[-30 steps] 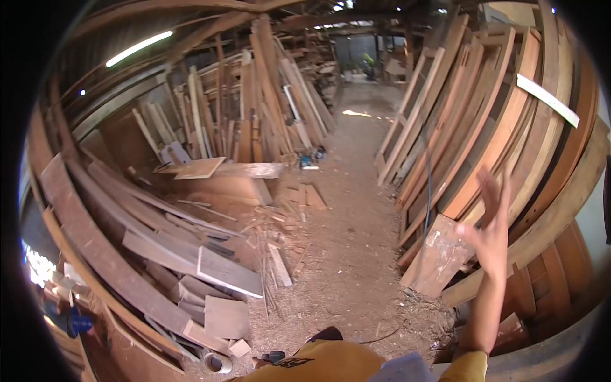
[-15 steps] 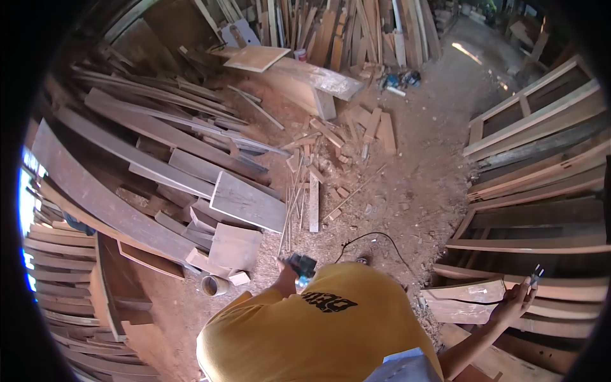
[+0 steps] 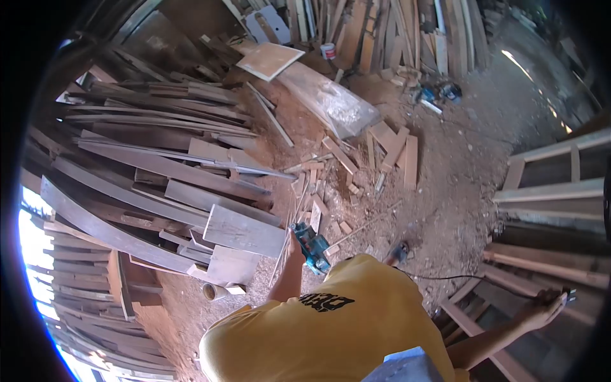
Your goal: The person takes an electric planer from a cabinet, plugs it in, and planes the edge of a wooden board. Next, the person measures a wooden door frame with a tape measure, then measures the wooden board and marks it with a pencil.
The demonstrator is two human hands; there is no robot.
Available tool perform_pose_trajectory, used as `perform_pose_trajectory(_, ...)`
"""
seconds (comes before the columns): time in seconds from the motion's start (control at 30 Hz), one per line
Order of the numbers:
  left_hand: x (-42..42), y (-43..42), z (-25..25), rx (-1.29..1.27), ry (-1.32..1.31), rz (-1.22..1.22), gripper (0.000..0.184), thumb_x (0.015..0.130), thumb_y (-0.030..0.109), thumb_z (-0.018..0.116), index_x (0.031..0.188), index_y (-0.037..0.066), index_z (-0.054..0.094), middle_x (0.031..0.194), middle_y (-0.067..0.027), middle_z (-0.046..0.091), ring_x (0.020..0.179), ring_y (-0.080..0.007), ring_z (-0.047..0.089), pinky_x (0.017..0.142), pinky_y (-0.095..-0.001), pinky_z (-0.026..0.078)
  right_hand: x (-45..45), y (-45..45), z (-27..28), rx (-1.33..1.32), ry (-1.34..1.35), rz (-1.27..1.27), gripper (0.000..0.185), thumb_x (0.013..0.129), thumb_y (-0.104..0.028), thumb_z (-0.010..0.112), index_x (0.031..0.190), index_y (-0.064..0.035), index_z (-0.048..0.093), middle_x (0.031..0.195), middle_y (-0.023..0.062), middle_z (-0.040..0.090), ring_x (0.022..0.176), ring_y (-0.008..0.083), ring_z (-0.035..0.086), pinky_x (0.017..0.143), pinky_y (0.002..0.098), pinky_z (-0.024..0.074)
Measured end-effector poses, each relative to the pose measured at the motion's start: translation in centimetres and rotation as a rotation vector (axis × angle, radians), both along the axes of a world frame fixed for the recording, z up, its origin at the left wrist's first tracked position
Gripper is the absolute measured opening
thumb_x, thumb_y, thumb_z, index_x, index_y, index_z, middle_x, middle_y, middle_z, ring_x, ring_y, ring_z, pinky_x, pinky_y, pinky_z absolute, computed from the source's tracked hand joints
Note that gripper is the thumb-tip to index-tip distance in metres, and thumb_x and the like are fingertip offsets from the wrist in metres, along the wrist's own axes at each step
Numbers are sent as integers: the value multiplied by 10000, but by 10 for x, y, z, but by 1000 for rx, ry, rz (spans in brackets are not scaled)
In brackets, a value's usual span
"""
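My left hand (image 3: 294, 247) is stretched forward and closed around the handle of a teal and black power tool (image 3: 312, 249). It holds the tool above the wood scraps on the floor; its exact kind is hard to make out. Out to the right, my right hand (image 3: 547, 310) grips a power plug (image 3: 569, 295), prongs pointing away from my body. A black cord (image 3: 445, 277) runs from that hand back toward my middle, where my yellow shirt (image 3: 318, 337) hides the rest of it.
Long boards (image 3: 146, 149) are piled at the left, near a short round tube (image 3: 214, 292). Offcuts (image 3: 398, 149) litter the dirt floor ahead. Wooden frames (image 3: 554, 191) line the right side. Another blue tool (image 3: 429, 97) lies farther off. My foot (image 3: 400, 252) shows ahead of the shirt.
My left hand has reached forward with the power tool, which now shows more fully. The right hand has swung farther out to the right with the plug. A foot has come into clearer view.
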State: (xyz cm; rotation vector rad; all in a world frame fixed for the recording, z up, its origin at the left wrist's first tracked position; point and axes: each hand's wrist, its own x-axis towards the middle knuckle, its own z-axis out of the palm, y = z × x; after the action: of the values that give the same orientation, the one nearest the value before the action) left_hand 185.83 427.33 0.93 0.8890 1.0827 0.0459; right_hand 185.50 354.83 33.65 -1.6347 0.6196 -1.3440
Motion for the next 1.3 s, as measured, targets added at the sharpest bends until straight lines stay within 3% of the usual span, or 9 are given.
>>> perform_pose_trajectory(0.1, 54, -28, 15, -89, 124, 237, 675, 916, 839, 432, 793, 187, 560, 636, 23, 503, 492, -173, 459, 487, -370, 397, 129, 20, 18, -627, 445, -257, 411, 995, -88, 603, 1397, -4, 586, 1223, 126, 622, 976, 220, 622, 781, 301, 518)
perform_pose_trajectory(0.2, 99, -47, 10, -137, 128, 322, 671, 919, 834, 434, 781, 189, 555, 627, 28, 495, 489, -169, 451, 486, -366, 391, 247, 57, 56, 176, -136, 423, 300, 1077, -158, 540, 1308, 24, 603, 773, 6, 457, 677, 103, 410, 601, 277, 375)
perform_pose_trajectory(0.53, 300, -94, -34, -223, 141, 275, 659, 929, 818, 438, 740, 194, 538, 598, 43, 470, 478, -155, 423, 481, -353, 374, 475, -25, 85, -114, -310, 294, 208, 1078, -164, 563, 989, 22, 590, 826, 95, 611, 718, 149, 522, 636, 307, 422)
perform_pose_trajectory(0.63, 381, -128, 28, -56, 192, 157, 608, 956, 740, 499, 719, 181, 538, 576, 37, 453, 473, -140, 427, 464, -323, 357, 541, -92, 94, -372, -224, 2, 251, 1066, -150, 563, 919, 40, 637, 852, 142, 661, 707, 211, 636, 640, 409, 506)
perform_pose_trajectory(0.73, 448, -141, 88, 72, 163, 64, 598, 934, 716, 574, 746, 149, 577, 592, 23, 486, 479, -133, 456, 471, -304, 378, 600, -125, 122, -1300, 421, -802, 157, 935, -234, 736, 854, -103, 709, 835, 33, 726, 702, 183, 658, 638, 335, 546)
perform_pose_trajectory(0.83, 531, -150, 124, 82, 107, 68, 607, 915, 705, 622, 752, 121, 602, 597, 17, 508, 480, -123, 471, 475, -287, 390, 722, -128, 132, -794, 36, -322, 129, 921, -256, 724, 807, -201, 744, 848, 7, 739, 726, 237, 682, 678, 356, 546)
perform_pose_trajectory(1.0, 673, -154, 161, 39, 37, 273, 604, 925, 712, 597, 762, 130, 602, 594, 29, 492, 491, -114, 464, 484, -283, 389, 938, -118, 150, -1213, 50, -471, 141, 940, -269, 710, 839, -171, 719, 799, 10, 689, 694, 218, 650, 639, 332, 517)
perform_pose_trajectory(1.2, 800, -126, 189, 129, -22, 556, 588, 942, 718, 560, 815, 144, 587, 619, 37, 485, 507, -111, 464, 493, -294, 395, 1204, 62, 134, -72, -334, 675, 231, 1044, -340, 610, 957, -140, 533, 616, -11, 431, 527, 113, 458, 464, 265, 348)
perform_pose_trajectory(1.3, 836, -103, 219, 148, -63, 686, 581, 938, 704, 580, 828, 134, 592, 623, 42, 473, 507, -106, 458, 493, -283, 396, 1264, 186, 136, -52, -279, 1007, 241, 1056, -328, 604, 917, -148, 524, 600, -48, 401, 514, 66, 431, 454, 244, 321)
